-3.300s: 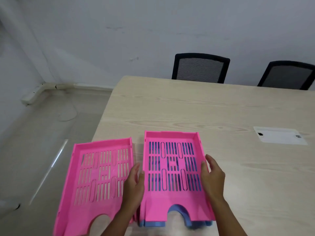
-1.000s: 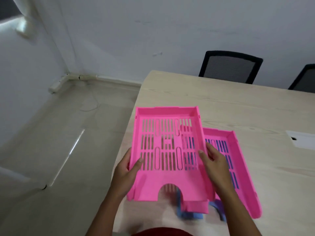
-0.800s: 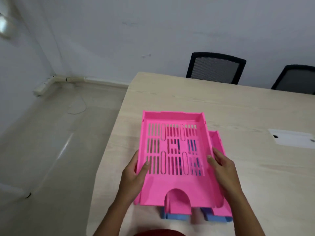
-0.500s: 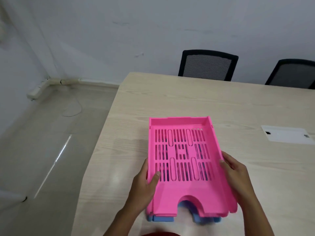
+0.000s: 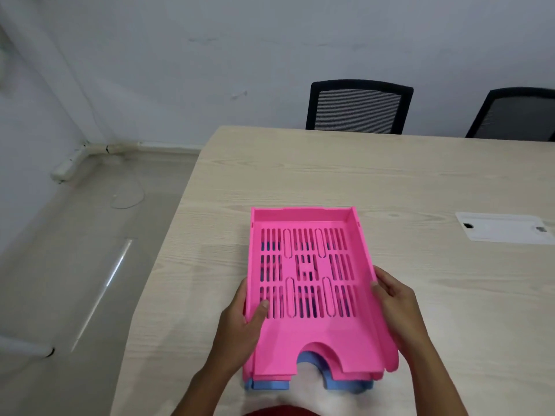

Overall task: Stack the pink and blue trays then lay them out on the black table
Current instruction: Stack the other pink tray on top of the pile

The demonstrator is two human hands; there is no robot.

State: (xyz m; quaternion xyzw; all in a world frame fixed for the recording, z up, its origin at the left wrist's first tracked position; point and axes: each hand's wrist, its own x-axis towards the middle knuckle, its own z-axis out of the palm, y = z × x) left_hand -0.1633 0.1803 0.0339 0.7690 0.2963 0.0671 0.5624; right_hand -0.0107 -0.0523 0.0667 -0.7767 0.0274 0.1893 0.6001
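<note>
A slotted pink tray (image 5: 312, 334) lies on top of a stack near the front edge of the light wooden table (image 5: 390, 181). Under it a second pink tray shows only as a thin edge (image 5: 390, 355), and a blue tray (image 5: 270, 385) peeks out at the bottom front. My left hand (image 5: 240, 328) grips the top tray's left wall, thumb inside. My right hand (image 5: 396, 304) holds its right wall. The stack rests on the table.
Two black mesh chairs (image 5: 359, 106) (image 5: 516, 115) stand behind the table's far edge. A white cable cover plate (image 5: 504, 232) is set in the tabletop at right. The table's left edge drops to a grey floor (image 5: 75, 265) and white walls.
The second pink tray was lifted from the left, carried right over the pink-and-blue pair, and lowered onto them. It now sits squared on the stack, both hands still on its sides.
</note>
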